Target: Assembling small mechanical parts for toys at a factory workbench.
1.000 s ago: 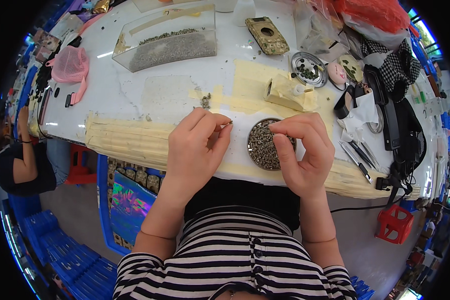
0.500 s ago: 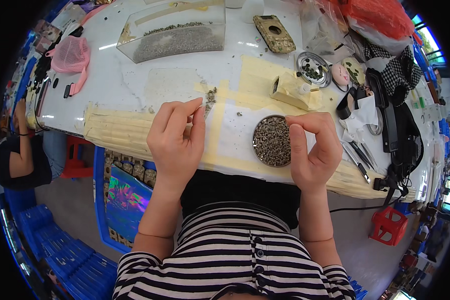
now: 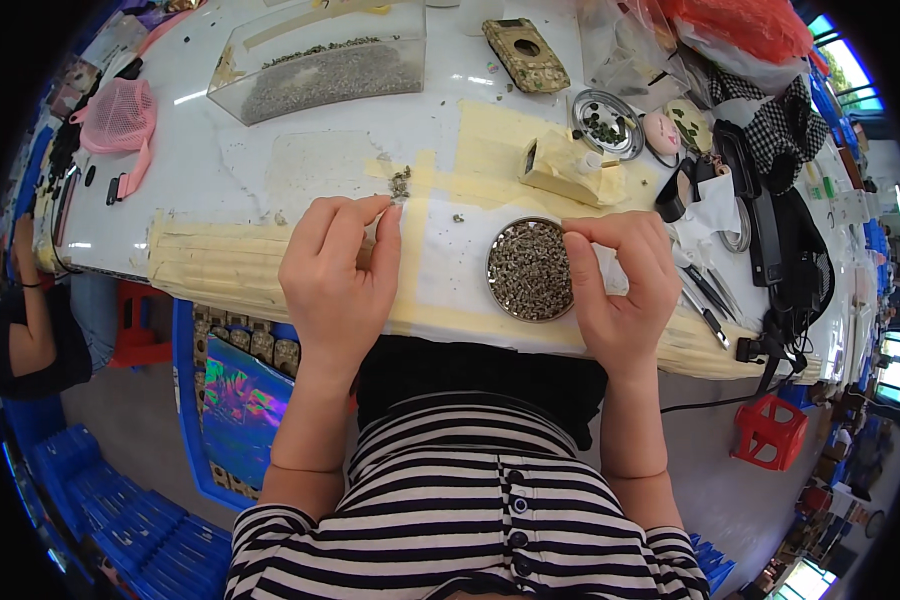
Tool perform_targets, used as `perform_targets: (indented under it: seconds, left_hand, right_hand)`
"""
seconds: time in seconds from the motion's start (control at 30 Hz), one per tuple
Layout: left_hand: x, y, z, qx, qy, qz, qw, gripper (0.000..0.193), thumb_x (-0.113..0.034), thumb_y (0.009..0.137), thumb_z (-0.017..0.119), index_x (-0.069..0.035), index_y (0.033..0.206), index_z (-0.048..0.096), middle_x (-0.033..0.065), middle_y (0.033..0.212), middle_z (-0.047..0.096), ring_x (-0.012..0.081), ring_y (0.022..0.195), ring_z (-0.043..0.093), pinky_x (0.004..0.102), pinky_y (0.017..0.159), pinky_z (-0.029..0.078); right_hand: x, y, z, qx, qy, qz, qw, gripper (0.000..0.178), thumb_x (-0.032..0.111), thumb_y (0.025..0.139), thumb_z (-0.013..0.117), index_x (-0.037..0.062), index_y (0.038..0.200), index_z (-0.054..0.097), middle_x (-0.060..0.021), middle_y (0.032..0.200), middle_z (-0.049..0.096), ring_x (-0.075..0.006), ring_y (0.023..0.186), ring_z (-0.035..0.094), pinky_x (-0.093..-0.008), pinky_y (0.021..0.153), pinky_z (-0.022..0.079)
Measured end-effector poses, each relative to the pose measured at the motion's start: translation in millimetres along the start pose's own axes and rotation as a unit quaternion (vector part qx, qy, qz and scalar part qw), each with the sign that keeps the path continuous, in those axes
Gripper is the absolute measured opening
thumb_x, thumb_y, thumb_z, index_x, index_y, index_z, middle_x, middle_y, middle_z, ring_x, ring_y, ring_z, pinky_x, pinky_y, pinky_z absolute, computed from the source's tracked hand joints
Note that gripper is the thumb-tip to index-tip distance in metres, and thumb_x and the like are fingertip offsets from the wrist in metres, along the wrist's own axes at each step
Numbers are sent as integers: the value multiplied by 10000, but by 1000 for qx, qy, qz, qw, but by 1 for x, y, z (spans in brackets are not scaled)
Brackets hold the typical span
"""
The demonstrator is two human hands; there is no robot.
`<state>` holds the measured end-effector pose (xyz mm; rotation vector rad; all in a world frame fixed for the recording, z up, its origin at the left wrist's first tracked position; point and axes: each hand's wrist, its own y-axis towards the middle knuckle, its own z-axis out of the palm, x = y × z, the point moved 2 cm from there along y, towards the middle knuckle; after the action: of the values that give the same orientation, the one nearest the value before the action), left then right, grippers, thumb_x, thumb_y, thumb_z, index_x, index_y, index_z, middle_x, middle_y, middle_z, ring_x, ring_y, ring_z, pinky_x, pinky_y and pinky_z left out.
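My left hand (image 3: 340, 275) hovers over the table's near edge, thumb and index fingertips brought together in a pinch. Just beyond those fingertips lies a small heap of tiny metal parts (image 3: 400, 183), its near end partly covered by the hand. My right hand (image 3: 628, 285) is pinched too, its thumb and index tips at the right rim of a round dish (image 3: 490, 277). Many small grey-brown metal pieces (image 3: 530, 270) fill this dish. Whatever either pinch holds is too small to make out.
Behind stands a clear bin (image 3: 330, 85) of similar small parts. A tape-covered block (image 3: 570, 175), a camouflage-patterned case (image 3: 526, 55) and a round metal tray (image 3: 608, 125) sit farther back. Tweezers (image 3: 705, 315) lie right. Another person (image 3: 40, 320) sits at far left.
The whole view has shifted, so the table things appear slightly left and higher. My left fingertips are a little closer to the small heap. The right hand keeps its pinch by the dish.
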<state>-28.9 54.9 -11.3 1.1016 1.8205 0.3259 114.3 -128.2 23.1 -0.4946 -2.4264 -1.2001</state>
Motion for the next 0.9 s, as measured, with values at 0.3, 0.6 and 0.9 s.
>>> perform_targets:
  seconds: [0.3, 0.6, 0.9]
  left_hand:
    - [1, 0, 0, 0, 3, 14, 1000, 68, -53, 844, 745, -39, 893, 700, 68, 792, 623, 205, 567, 589, 328, 534, 451]
    - [0, 2, -3, 0, 4, 2, 1000, 48, -60, 845, 741, -41, 868, 703, 68, 779, 637, 212, 592, 610, 324, 544, 466]
    - [3, 1, -3, -16, 1, -8, 1000, 53, -80, 844, 747, -49, 865, 709, 62, 774, 645, 195, 583, 623, 313, 546, 483]
  right_hand:
    - [5, -6, 6, 116, -93, -28, 989, 153, 109, 765, 795, 101, 902, 726, -9, 818, 619, -235, 833, 554, -373, 834, 416]
    - [1, -8, 10, 35, -50, -37, 997, 135, 59, 739, 785, 101, 836, 700, -16, 796, 622, -235, 811, 564, -366, 787, 420]
    - [-1, -5, 13, 33, 15, -30, 999, 120, -1, 737, 737, 62, 820, 676, -52, 747, 633, -250, 730, 581, -351, 680, 460]
